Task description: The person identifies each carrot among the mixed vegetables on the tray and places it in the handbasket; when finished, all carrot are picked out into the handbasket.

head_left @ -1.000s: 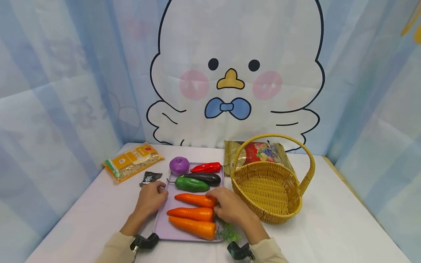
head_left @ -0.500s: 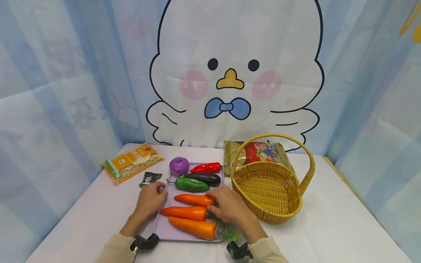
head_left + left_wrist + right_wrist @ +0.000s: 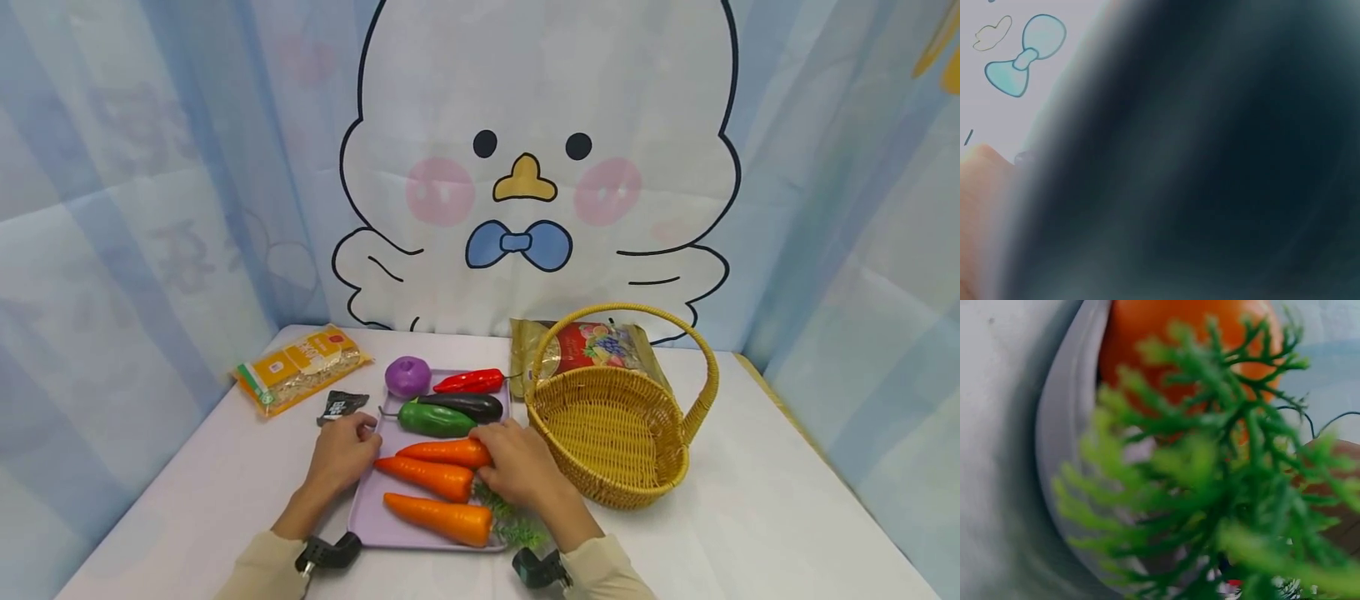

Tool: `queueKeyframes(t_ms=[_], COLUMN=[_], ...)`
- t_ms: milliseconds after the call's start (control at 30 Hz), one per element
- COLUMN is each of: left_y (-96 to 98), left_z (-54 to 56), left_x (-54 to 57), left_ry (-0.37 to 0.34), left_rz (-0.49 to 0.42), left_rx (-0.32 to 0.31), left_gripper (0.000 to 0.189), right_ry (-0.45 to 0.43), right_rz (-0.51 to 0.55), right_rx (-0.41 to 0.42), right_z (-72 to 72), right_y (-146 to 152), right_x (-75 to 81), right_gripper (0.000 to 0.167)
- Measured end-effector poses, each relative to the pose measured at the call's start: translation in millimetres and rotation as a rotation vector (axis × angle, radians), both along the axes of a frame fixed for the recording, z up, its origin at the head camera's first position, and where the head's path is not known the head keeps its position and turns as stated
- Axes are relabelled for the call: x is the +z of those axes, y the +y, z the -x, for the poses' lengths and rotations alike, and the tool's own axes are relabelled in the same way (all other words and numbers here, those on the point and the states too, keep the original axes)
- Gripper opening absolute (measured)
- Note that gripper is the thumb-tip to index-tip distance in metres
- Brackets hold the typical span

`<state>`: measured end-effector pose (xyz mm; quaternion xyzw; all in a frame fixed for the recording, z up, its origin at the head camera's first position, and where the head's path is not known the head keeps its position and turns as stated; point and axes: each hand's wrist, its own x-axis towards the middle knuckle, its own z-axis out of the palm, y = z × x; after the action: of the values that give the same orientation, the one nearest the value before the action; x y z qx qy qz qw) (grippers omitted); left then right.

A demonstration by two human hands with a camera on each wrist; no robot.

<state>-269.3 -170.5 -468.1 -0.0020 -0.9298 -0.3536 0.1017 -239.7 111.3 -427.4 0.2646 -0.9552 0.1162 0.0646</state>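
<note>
Middle carrot (image 3: 429, 477) newly aslant, grip unclear

Left grip (image 3: 342, 454) loose, right grip (image 3: 521, 467) curled

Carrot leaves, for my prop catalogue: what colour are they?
The carrot leaves are green, paler in places; the right wrist view shows them best.

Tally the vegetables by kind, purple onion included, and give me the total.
Carrots: 3
Red chili pepper: 1
Green chili pepper: 1
Eggplant: 1
Purple onion: 1
Total: 7
</note>
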Motion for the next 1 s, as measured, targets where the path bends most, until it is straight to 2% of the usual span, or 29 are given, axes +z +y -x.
queueKeyframes(t_ms=[167,333,600,800,1000], left_y=[0.0,-0.6,1.0,1.3,1.4], left_z=[-0.3,-1.5,1.1,0.7,-0.1], left_x=[-0.3,-0.3,-2.3,-2.6,-0.1], left_ry=[0.011,-0.007,-0.019,-0.011,-0.013], left_rz=[0.003,-0.002,0.001,0.008,0.011], left_rx=[0.002,0.009,0.003,-0.001,0.006], left_gripper=[0.030,0.030,0.032,0.032,0.032], right_ry=[0.063,0.075,0.114,0.120,0.168], right_rz=[0.030,0.053,0.155,0.221,0.259], right_rx=[0.015,0.027,0.027,-0.003,-0.034], right_z=[-2.3,-5.5,-14.7,-18.4,-18.2], right_y=[0.8,1.4,11.2,22.0,35.4], right_x=[5.2,14.8,31.2,41.4,53.4], right_gripper=[0.042,0.041,0.042,0.042,0.044])
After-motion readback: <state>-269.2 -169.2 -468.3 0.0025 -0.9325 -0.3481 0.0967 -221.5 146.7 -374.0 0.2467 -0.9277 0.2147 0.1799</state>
